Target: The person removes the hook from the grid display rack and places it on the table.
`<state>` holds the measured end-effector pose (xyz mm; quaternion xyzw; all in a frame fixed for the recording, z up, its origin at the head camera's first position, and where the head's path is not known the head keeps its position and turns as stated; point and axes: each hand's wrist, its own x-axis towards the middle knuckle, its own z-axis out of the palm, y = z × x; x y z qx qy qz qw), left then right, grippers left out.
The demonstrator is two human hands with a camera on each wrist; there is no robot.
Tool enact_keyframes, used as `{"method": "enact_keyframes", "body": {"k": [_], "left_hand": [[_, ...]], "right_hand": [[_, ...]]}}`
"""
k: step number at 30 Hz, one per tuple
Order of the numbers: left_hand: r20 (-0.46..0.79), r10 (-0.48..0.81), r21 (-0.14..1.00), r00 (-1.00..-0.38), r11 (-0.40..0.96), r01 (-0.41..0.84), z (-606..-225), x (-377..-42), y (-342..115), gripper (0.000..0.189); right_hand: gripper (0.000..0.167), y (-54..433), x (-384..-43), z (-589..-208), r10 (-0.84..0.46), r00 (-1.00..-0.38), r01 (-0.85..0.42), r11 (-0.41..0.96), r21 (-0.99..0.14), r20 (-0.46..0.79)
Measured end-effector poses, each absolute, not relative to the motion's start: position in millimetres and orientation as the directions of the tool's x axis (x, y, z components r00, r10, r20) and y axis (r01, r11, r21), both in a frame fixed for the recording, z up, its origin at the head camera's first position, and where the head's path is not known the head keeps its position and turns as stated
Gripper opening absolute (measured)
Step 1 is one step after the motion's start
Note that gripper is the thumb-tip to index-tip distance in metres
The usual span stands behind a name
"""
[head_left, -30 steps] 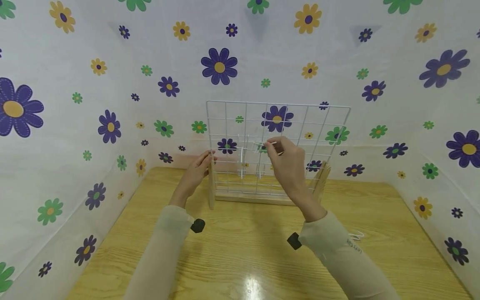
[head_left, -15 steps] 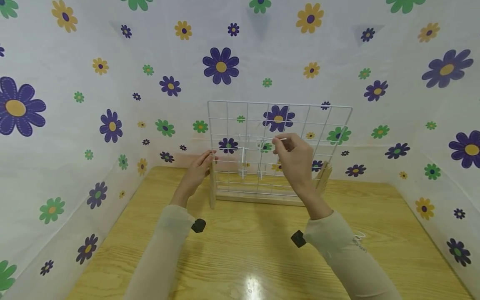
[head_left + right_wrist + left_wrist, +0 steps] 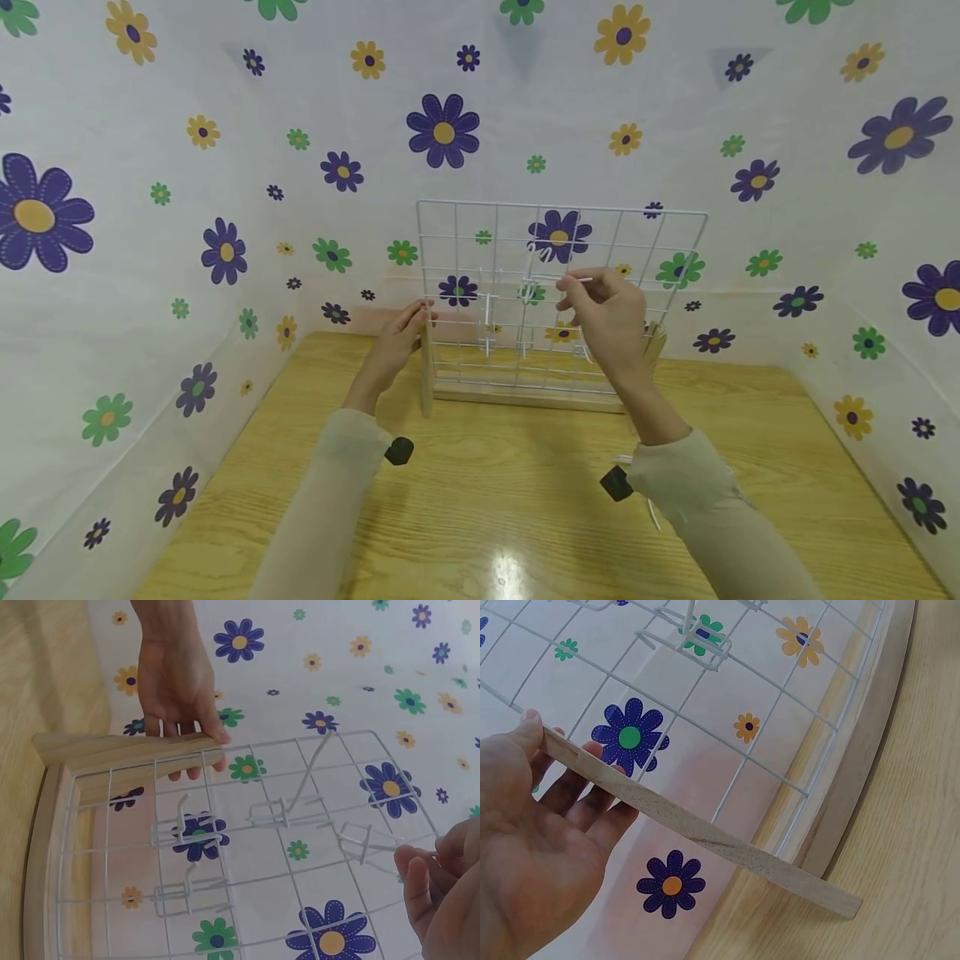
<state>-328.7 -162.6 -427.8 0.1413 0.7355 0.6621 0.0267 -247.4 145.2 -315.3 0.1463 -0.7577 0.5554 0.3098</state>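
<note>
A white wire grid panel point(image 3: 558, 207) stands upright in a wooden frame. My left hand point(image 3: 393, 346) grips the frame's left wooden upright point(image 3: 705, 834), thumb on the near side and fingers reaching behind. In front of the grid, my right hand point(image 3: 611, 321) pinches the stem of a white wire hook point(image 3: 367, 844) between thumb and fingertips. The hook's looped end overlaps the grid wires in the right wrist view. More white hooks hang on the grid, among them a lower one point(image 3: 187, 832) and one nearer the held hook point(image 3: 277, 814).
Loose white hooks point(image 3: 654, 515) lie on the wooden table point(image 3: 450, 508), partly hidden by the right sleeve. A wooden bar point(image 3: 517, 398) runs along the bottom of the frame. Flower-printed cloth point(image 3: 352, 108) surrounds the table at the back and sides.
My right hand has moved a little to the right in front of the grid, still pinching the hook. The left hand has kept its grip on the upright.
</note>
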Motion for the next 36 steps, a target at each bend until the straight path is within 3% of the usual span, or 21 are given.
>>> {"method": "enact_keyframes", "body": {"k": [36], "left_hand": [[0.137, 0.229, 0.980, -0.964, 0.111, 0.165, -425, -325, -161, 0.056]], "right_hand": [[0.022, 204, -210, -302, 0.136, -0.809, -0.518, 0.295, -0.803, 0.572]]}}
